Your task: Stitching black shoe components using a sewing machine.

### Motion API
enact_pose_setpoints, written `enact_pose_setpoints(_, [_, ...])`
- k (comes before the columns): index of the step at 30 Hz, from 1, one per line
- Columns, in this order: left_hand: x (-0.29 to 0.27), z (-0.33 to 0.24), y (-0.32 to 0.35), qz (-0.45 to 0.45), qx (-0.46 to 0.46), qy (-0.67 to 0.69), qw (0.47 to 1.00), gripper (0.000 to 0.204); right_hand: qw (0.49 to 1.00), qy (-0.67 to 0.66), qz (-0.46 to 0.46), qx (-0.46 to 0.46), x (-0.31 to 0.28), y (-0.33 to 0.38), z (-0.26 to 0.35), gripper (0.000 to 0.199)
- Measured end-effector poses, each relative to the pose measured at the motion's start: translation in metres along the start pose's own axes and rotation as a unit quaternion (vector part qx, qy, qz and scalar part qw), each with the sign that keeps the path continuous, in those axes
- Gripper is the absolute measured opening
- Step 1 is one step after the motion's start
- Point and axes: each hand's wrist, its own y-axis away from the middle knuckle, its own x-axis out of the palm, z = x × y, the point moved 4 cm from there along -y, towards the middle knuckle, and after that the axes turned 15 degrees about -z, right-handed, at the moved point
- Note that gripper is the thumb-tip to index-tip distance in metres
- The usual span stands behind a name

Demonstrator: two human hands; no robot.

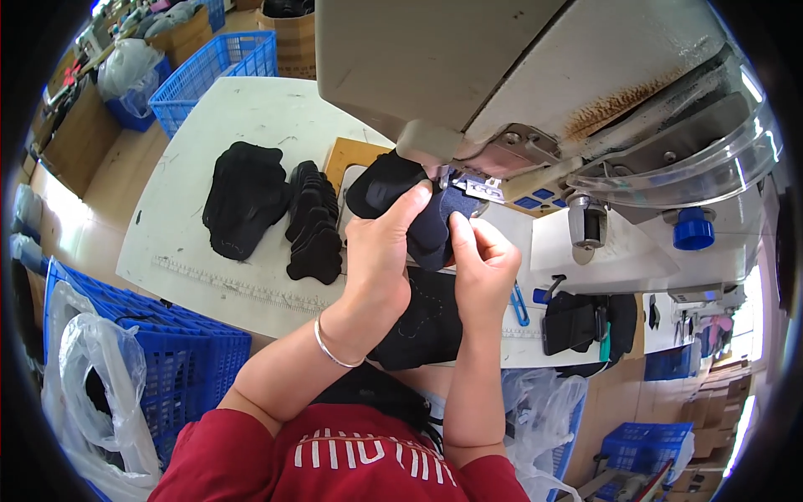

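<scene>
Nearest: a red shirt (276, 456) with white print, bare forearms reaching up from it, a pale bangle (332, 347) on the left wrist. At the front of the bench (188, 167), a flat black cloth panel (431, 314) lies under the forearms. Just beyond, both hands are on one dark cloth piece (428, 238), which sits at the presser foot (478, 188) of a sewing machine (401, 67). Left hand (378, 251): grip closed down, thumb pressed on top near the foot — the fingers beneath are hidden. Right hand (487, 263): thumb and curled forefinger pinch the near right edge, no gap visible between them. Right of that hand, a slim blue tool (519, 305); further right, a blue knob (693, 228) on the machine. Left of the work, a row of small black pieces (314, 226) overlapping one another, then a larger black stack (244, 201) beside it. A printed ruler strip (242, 289) runs below both. Off the bench at left, a blue crate (196, 356) with a clear plastic bag (100, 385) against it. Farther off — a blue basket (226, 71) past the far edge, and cardboard boxes (719, 393) stacked at right.
</scene>
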Motion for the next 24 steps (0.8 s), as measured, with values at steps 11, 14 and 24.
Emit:
enact_pose_setpoints(11, [-0.005,-0.007,0.001,0.038,0.091,0.021,0.995,0.013,0.999,-0.006,0.024,0.044,-0.01,0.012,-0.002,0.021])
enact_pose_setpoints(14, [-0.023,-0.021,-0.014,0.078,0.077,-0.069,0.992,0.018,0.997,-0.032,0.027,0.069,-0.01,0.009,-0.004,0.02])
enact_pose_setpoints(24, [-0.026,-0.026,-0.022,0.114,0.065,-0.111,0.985,0.023,0.993,-0.073,0.049,0.075,-0.013,0.005,-0.013,0.018])
